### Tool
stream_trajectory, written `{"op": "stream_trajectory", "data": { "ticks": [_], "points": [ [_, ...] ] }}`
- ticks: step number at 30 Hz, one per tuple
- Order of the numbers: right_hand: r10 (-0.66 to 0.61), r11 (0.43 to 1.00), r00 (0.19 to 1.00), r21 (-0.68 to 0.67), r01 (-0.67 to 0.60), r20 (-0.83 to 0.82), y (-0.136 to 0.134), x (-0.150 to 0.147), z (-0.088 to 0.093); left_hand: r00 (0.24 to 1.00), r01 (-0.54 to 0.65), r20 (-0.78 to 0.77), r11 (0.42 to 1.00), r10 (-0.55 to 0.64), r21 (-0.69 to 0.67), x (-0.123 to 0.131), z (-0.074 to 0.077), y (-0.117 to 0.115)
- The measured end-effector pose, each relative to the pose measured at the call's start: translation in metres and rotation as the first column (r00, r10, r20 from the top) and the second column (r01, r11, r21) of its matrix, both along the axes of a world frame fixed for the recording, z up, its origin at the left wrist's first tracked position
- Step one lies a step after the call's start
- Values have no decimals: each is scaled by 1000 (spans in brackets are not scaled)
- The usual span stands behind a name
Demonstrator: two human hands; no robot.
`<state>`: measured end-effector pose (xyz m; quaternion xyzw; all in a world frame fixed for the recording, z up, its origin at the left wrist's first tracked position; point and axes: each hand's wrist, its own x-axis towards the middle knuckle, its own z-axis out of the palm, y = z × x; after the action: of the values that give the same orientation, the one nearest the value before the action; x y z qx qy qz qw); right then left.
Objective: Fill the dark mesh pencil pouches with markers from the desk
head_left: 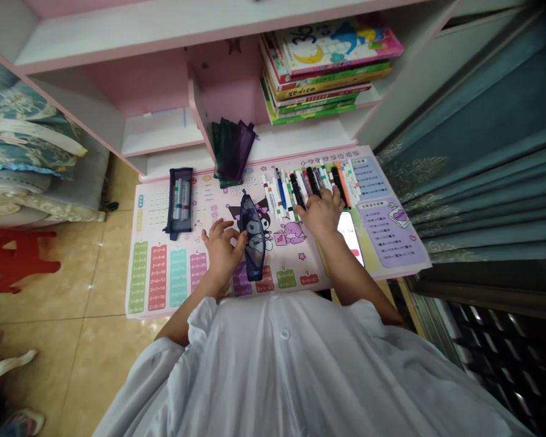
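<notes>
My left hand [222,249] is at the near-left edge of a dark blue mesh zip pencil case [253,240], thumb and fingertip pinching its side. The case gapes a little, and no pens show in it. My right hand [323,211] lies over a row of markers [279,194], fingers spread and touching several of them. White, black and orange markers and a blue pen [281,189] lie side by side there. At the left, a second mesh pencil case [181,201] has several markers inside.
A phone [349,237] with a lit screen lies beside my right wrist. Green and purple mesh pouches [233,149] rest against the shelf [164,138]. A stack of books [323,73] stands on the right. The desk mat [309,261] has printed times tables. A red stool [13,261] is at the left.
</notes>
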<state>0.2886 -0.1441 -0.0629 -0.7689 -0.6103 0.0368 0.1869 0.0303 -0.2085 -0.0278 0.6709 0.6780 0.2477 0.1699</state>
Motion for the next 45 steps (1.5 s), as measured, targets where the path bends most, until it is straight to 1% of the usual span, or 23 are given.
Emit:
{"op": "stream_trajectory", "data": {
  "ticks": [3, 8, 14, 18, 21, 24, 27, 30, 33, 35, 39, 45],
  "points": [
    [12, 1000, 1000, -21, -12, -4, 1, 0, 4, 1000, 2, 2, 1000, -2, 9, 0, 0, 0],
    [26, 1000, 999, -8, -26, -19, 3, 1, 8, 1000, 0, -3, 1000, 0, -7, 0, 1, 0],
    [78, 996, 996, 53, -75, -43, 0, 0, 10, 1000, 2, 8, 1000, -2, 1, 1, 0, 1],
    [77, 993, 991, 99, -66, -112, -5, -3, 12, 1000, -6, 8, 1000, 6, 0, 0, 0, 1],
    [97, 988, 977, 135, -72, -191, -11, -6, 18, 1000, -9, -2, 1000, 9, 1, 0, 0, 1],
    [166, 975, 953, 187, -120, -254, -24, -14, 30, 1000, -8, 0, 1000, 8, 3, -1, 0, 1],
    [284, 950, 908, 219, -222, -308, -39, -27, 44, 1000, -1, 4, 1000, 1, 0, -1, 0, 1],
    [388, 918, 856, 229, -325, -341, -51, -44, 52, 1000, -3, 4, 1000, 3, 7, 0, -1, 1],
    [461, 887, 817, 214, -410, -347, -59, -61, 53, 1000, -5, 10, 1000, 5, 18, 0, -3, 1],
    [476, 880, 809, 178, -441, -346, -61, -71, 52, 1000, -9, 17, 1000, 9, 23, -1, -4, 1],
    [462, 884, 825, 91, -459, -325, -64, -85, 52, 1000, -18, 23, 999, 18, 28, -1, -4, 1],
    [450, 884, 851, 1, -467, -270, -62, -96, 51, 1000, -16, 13, 999, 16, 30, -2, -6, 1]
  ]
}}
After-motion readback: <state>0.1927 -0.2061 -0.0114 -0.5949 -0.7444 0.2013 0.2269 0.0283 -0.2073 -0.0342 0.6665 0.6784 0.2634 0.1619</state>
